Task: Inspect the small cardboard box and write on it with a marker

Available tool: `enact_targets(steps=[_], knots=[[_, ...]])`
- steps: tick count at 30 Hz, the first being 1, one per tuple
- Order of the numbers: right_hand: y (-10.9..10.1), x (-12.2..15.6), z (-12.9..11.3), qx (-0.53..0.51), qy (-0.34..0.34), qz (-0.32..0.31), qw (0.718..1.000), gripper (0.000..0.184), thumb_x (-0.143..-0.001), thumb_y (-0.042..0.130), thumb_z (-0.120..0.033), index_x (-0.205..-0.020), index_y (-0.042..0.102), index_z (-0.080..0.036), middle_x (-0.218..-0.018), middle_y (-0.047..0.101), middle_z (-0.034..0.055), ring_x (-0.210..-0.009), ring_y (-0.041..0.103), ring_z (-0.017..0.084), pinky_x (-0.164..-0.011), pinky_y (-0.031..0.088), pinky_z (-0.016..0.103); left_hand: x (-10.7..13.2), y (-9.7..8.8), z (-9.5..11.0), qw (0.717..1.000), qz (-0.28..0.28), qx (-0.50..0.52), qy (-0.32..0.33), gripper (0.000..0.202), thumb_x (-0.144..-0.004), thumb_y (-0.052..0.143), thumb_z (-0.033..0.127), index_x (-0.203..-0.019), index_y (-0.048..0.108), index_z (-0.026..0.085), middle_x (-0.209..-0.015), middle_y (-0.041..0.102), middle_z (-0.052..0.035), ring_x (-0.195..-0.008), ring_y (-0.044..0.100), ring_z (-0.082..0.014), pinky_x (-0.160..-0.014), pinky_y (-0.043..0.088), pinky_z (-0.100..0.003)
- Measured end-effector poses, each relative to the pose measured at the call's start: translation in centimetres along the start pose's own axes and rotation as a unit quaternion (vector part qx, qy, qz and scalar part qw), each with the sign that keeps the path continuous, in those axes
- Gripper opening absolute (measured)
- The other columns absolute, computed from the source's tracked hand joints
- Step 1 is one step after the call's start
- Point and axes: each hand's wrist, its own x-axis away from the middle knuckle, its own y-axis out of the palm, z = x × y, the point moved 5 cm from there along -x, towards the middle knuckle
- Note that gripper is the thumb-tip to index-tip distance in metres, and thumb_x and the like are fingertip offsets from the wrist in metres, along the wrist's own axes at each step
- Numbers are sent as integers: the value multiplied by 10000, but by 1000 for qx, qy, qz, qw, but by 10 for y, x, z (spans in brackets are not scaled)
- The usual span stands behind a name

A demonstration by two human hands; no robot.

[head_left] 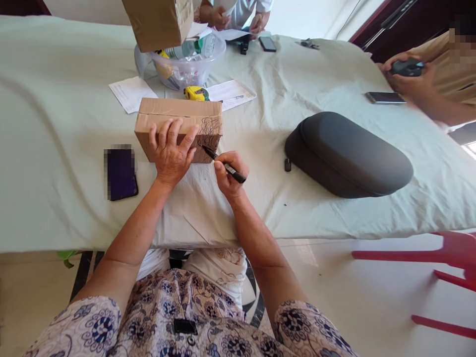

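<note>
A small brown cardboard box (178, 114) stands on the cloth in front of me, with black scribbled lines at the right of its top and near face. My left hand (173, 156) rests on the box, fingers spread over its near top edge. In my right hand (231, 173) is a black marker pen (232, 171), pinched between thumb and fingers. The pen's tip meets the box's near face, just right of my left fingers. Behind the box lie a yellow tape measure (196, 93) and a sheet of paper with marks on it (232, 94).
Left of the box lies a phone (121, 173). A dark hard case (349, 153) sits at the right beside a small black piece (287, 165). Behind stands a clear plastic basin (186, 72) of items under another box (158, 25). Two other people are at the table (55, 99).
</note>
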Motion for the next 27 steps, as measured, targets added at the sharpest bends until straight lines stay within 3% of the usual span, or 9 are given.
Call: enact_targets(steps=[3, 8, 10, 12, 15, 17, 23, 25, 27], knots=[[-6, -1, 10, 49, 55, 26, 997, 405, -981, 492, -545, -770, 590, -214, -632, 560, -28, -558, 527, 112, -636, 464, 299, 1, 0, -1, 1000, 0, -2, 2, 503, -886, 675, 402, -1376, 599, 324, -1547, 536, -94, -1481, 425, -337, -1278, 90, -618], [-27, -8, 20, 96, 119, 151, 977, 397, -975, 481, -563, -791, 582, -225, -690, 570, -18, -621, 555, 127, -697, 484, 321, 1, 0, 0, 1000, 7, 2, 4, 478, -894, 671, 395, -1363, 610, 326, -1538, 544, -103, -1480, 430, -339, -1273, 102, -631], [-24, -10, 16, 60, 95, 139, 984, 369, -969, 485, -565, -835, 597, -241, -747, 611, 4, -700, 611, 154, -737, 511, 347, 1, -1, 0, 1000, 9, 6, 2, 465, -892, 675, 386, -1351, 622, 323, -1526, 556, -109, -1474, 439, -342, -1270, 109, -637], [-16, -10, 8, 5, 54, 88, 995, 348, -951, 510, -576, -862, 613, -255, -760, 638, 20, -739, 642, 182, -743, 531, 375, 1, -2, 1, 1000, 11, 14, -3, 452, -896, 672, 384, -1341, 631, 318, -1522, 561, -114, -1472, 443, -343, -1268, 115, -640], [-4, -3, -2, -54, 15, 21, 998, 399, -938, 500, -616, -823, 623, -253, -662, 607, 13, -638, 618, 185, -665, 528, 379, 2, -2, 1, 1000, 17, 20, -4, 444, -898, 669, 391, -1333, 640, 308, -1517, 568, -114, -1470, 446, -340, -1269, 122, -633], [-5, 0, 0, -38, 30, 31, 998, 442, -945, 475, -627, -771, 609, -243, -613, 570, -2, -564, 573, 164, -607, 500, 352, 2, -1, 0, 1000, 22, 17, 0, 451, -894, 674, 395, -1335, 641, 306, -1517, 571, -108, -1465, 452, -333, -1273, 128, -619], [-35, -5, 26, 97, 151, 180, 967, 434, -970, 439, -599, -789, 572, -228, -700, 576, -7, -622, 569, 140, -654, 486, 316, 3, 1, -2, 1000, 21, 5, 10, 446, -906, 651, 379, -1347, 636, 312, -1518, 569, -117, -1462, 459, -342, -1264, 128, -633], [-36, -9, 35, 98, 153, 174, 968, 422, -976, 420, -584, -858, 599, -221, -775, 614, 16, -705, 599, 156, -733, 508, 333, 2, 0, -1, 1000, 20, 4, 15, 471, -903, 647, 373, -1368, 620, 308, -1530, 558, -117, -1470, 451, -342, -1265, 129, -625], [-28, -11, 46, 118, 167, 103, 973, 405, -967, 446, -563, -971, 646, -211, -858, 655, 46, -797, 620, 181, -818, 514, 355, 1, -4, 1, 999, 23, 9, 20, 511, -893, 644, 382, -1394, 596, 295, -1547, 541, -119, -1487, 433, -341, -1269, 139, -604]])
